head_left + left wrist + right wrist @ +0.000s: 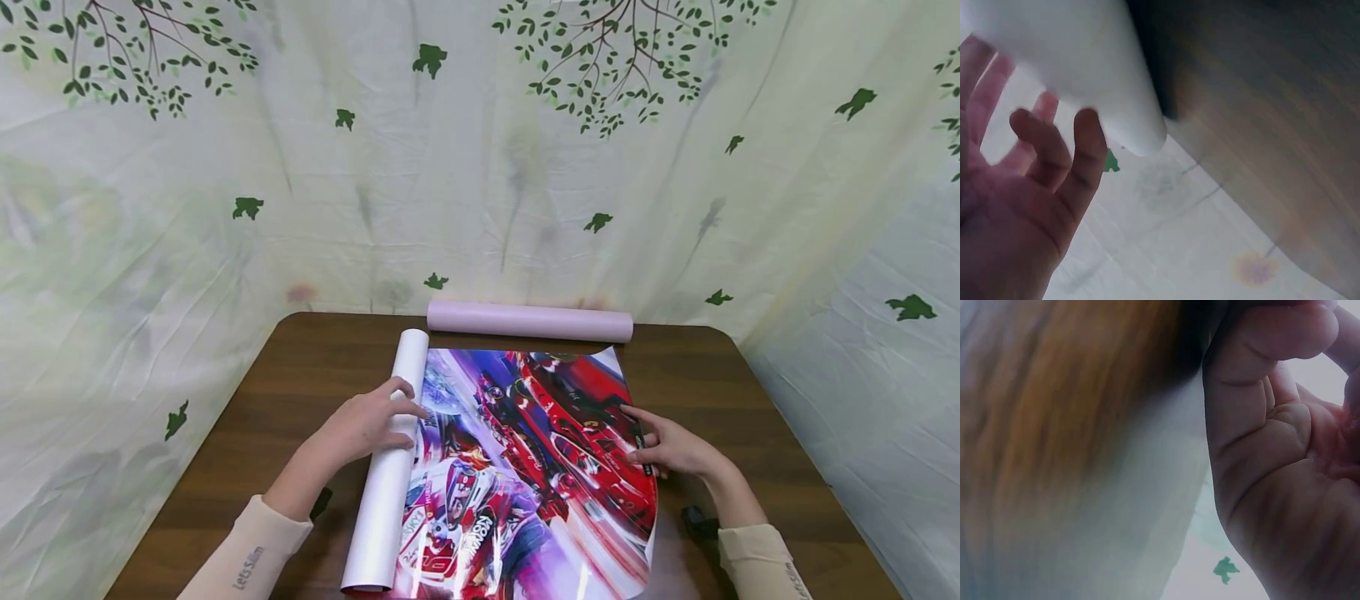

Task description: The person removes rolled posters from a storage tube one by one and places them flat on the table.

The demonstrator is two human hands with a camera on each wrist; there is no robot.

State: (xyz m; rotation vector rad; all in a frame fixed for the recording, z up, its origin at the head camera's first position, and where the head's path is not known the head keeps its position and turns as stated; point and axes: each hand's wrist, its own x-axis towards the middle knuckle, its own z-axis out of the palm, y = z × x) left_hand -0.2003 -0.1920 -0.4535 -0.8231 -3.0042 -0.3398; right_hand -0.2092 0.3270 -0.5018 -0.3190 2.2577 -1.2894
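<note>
A glossy poster (pixel 517 467) with red racing cars and a helmeted driver lies partly unrolled on the table. Its left side is still wound into a white roll (pixel 382 500). Fingers of my left hand (pixel 367 425) curl over this roll and grip it around its middle; the left wrist view shows the white roll (pixel 1104 81) beside the bent fingers. At the poster's right edge, my right hand (pixel 682 446) holds the sheet with thumb and forefinger on the printed face. The right wrist view shows bent fingers (pixel 1254 406), but the poster's edge is hard to make out there.
A pale pink roll (pixel 529 322) lies crosswise along the back edge of the brown wooden table (pixel 750 433). Behind it hangs a light cloth (pixel 480 167) printed with leaves and branches. The poster's far right corner curls up.
</note>
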